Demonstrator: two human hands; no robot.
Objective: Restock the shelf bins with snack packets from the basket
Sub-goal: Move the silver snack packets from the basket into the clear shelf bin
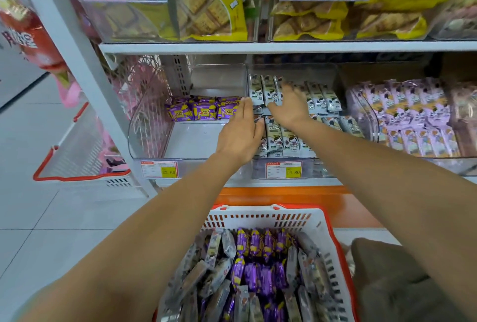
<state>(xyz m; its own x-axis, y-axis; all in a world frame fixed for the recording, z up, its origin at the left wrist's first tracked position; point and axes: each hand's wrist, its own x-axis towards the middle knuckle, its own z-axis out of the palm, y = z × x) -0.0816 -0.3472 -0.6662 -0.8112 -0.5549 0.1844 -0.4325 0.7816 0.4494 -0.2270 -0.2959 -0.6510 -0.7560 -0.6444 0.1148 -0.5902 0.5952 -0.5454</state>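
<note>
Left hand (241, 132) flat, fingers straight, against grey packets (273, 138); right hand (289, 107) spread atop them, gripping nothing; packets likely light, crinkly, slippery; pinch ends.

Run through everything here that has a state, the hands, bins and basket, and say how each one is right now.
left hand, open, fingers straight against the grey packets' left side
right hand, open, fingers spread on the grey packets
purple-packet bin, mostly bare, one row at the back
grey-packet bin, largely filled
lilac-packet bin, packed
basket, loaded with purple and grey packets
</note>
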